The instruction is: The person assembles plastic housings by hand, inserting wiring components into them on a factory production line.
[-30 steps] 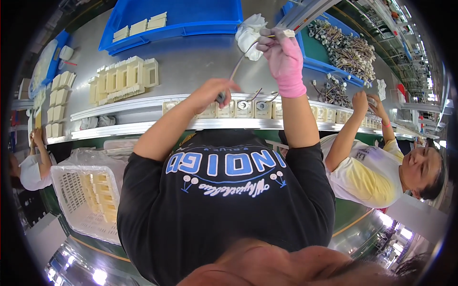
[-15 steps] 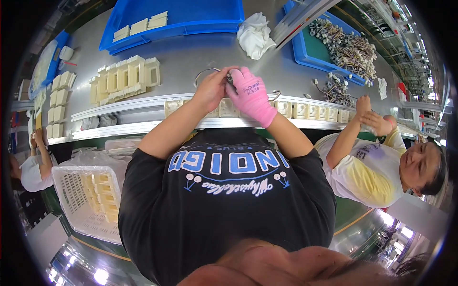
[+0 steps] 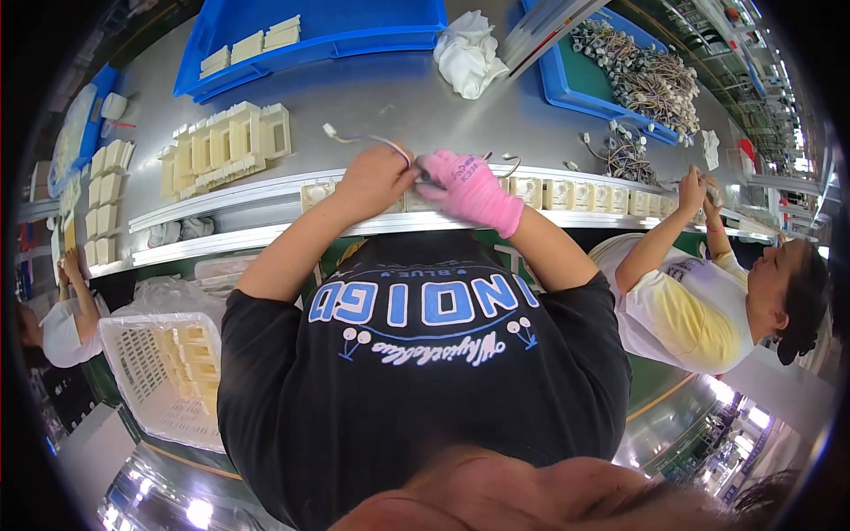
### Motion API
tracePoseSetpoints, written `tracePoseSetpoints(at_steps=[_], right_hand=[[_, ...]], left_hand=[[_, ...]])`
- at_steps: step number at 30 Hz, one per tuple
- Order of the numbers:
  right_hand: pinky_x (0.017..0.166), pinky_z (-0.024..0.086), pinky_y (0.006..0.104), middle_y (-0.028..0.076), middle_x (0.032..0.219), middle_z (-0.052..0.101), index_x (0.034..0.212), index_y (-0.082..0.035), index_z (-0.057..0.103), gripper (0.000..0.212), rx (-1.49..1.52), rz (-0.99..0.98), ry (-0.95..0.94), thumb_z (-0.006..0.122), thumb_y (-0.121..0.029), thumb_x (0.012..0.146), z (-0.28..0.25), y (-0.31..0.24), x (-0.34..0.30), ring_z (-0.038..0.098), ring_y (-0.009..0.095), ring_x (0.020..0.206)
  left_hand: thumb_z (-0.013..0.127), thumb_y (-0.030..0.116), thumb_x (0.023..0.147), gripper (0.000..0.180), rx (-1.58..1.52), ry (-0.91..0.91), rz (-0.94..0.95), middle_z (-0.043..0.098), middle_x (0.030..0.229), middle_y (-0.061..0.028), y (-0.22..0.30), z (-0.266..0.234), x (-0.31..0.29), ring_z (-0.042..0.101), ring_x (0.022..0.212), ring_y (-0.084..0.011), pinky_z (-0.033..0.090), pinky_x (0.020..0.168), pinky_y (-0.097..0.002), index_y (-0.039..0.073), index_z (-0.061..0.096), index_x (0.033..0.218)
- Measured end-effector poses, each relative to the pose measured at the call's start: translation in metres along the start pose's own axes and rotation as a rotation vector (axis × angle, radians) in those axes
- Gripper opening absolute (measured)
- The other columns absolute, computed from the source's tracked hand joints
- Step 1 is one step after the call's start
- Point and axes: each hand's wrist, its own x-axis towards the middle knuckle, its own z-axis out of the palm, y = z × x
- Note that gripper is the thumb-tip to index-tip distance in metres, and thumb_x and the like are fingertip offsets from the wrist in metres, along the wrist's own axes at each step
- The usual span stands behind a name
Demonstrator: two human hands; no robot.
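My bare left hand [image 3: 376, 184] is closed round a thin wire cable [image 3: 376, 138]. The cable arcs up and left from the fingers and ends in a small white connector [image 3: 329, 130]. My right hand [image 3: 471, 189], in a pink glove, is closed with its fingertips against the left hand's; what lies between them is hidden. More thin wires [image 3: 509, 165] curve out just right of the glove. Both hands are above a metal rail track holding a row of cream plastic housings [image 3: 560, 200], partly covered by my hands.
Cream housings [image 3: 226, 146] stand at left. Behind are a blue tray [image 3: 381, 42] and a crumpled white cloth [image 3: 469, 55]. A blue bin [image 3: 556, 84] holds many wire cables; more cables [image 3: 624, 164] lie before it. A co-worker [image 3: 699, 305] is at right; a white basket [image 3: 133, 354] stands lower left.
Both hands have come down toward the rail, the left also shifting left. The cable's connector end now sticks out beyond my left hand. The co-worker's hands and head have moved.
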Motion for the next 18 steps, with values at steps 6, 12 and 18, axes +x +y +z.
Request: tracePoseSetpoints(at_steps=[6, 12, 18], right_hand=[[0.065, 0.044, 0.0387, 0.010, 0.080, 0.053, 0.093, -0.009, 0.049, 0.027, -0.167, -0.100, -0.096, 0.055, -0.030, 0.078, 0.007, -0.002, -0.002, 0.056, 0.027, 0.076], [0.062, 0.043, 0.0385, 0.009, 0.079, 0.052, 0.098, -0.006, 0.050, 0.031, -0.230, -0.170, -0.016, 0.058, -0.024, 0.074, 0.008, 0.002, -0.007, 0.055, 0.026, 0.075], [0.062, 0.041, 0.0392, 0.009, 0.078, 0.052, 0.088, -0.006, 0.055, 0.022, -0.082, -0.210, 0.387, 0.059, -0.019, 0.071, 0.035, -0.003, -0.019, 0.053, 0.026, 0.071]], left_hand=[[0.059, 0.009, 0.072, 0.010, 0.069, -0.106, 0.043, 0.049, 0.081, -0.0120, 0.006, 0.000, -0.007, 0.050, 0.079, -0.0302, 0.039, 0.067, -0.0383, 0.004, 0.052, 0.078], [0.057, 0.009, 0.073, 0.011, 0.073, 0.123, 0.077, 0.050, 0.082, -0.0119, 0.009, 0.019, -0.012, 0.049, 0.080, -0.0292, 0.039, 0.067, -0.0395, 0.004, 0.053, 0.081], [0.054, 0.004, 0.072, 0.015, 0.150, 0.133, -0.013, 0.049, 0.087, -0.0148, 0.013, 0.026, -0.016, 0.047, 0.085, -0.0324, 0.037, 0.073, -0.0402, 0.003, 0.052, 0.086]])
